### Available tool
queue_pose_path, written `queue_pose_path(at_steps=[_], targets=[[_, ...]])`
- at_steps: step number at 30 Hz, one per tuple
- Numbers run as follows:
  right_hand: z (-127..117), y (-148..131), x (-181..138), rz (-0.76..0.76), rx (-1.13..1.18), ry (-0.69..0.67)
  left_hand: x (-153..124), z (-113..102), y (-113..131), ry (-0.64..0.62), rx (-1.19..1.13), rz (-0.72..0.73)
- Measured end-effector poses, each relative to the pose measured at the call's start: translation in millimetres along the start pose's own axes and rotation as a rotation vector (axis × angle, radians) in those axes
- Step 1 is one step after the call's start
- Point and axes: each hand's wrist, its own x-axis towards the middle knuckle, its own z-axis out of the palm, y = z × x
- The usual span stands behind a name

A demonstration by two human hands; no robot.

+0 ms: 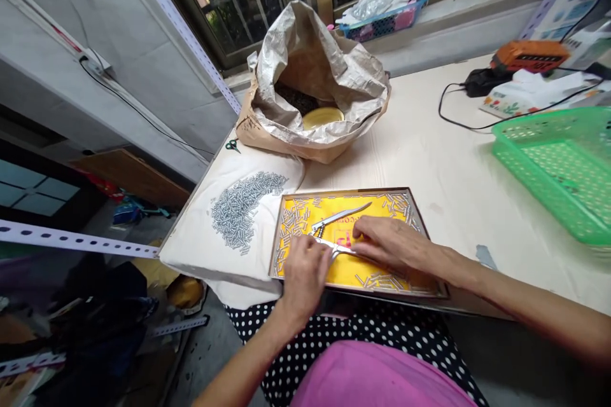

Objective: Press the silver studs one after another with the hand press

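Observation:
A yellow tray (382,280) with a dark rim lies at the table's near edge, strewn with several small metal pins (298,219). My left hand (303,276) rests on the tray's left part, fingers curled around a metal tweezer-like tool (340,249). My right hand (389,243) lies palm down just right of it, fingers together, touching the same tool's far end. A second open metal tool (341,215) lies on the tray above my hands.
A heap of metal pins (241,206) sits on a white cloth (200,248) left of the tray. Behind stands an open paper sack (315,82) holding a yellow bowl. A green basket (561,168) is at the right, with cables and an orange device behind.

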Motion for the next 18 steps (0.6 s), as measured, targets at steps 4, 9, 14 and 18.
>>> queue_pose_path(at_steps=[4, 9, 14, 18], targets=[[14.1, -19.0, -14.5, 0.023, 0.009, -0.137, 19.1, -25.5, -35.2, -0.130, 0.014, -0.301], [12.7, -14.6, -12.5, 0.038, 0.138, -0.011, 27.7, -33.0, -48.2, -0.152, -0.105, -0.471], [-6.0, -4.7, -24.0, 0.129, 0.193, 0.220, 9.8, -14.3, -29.3, -0.289, -0.019, -0.356], [-7.6, 0.9, -41.0, 0.184, 0.245, 0.295, 2.9, -2.0, -20.5, -0.347, 0.062, -0.278]])
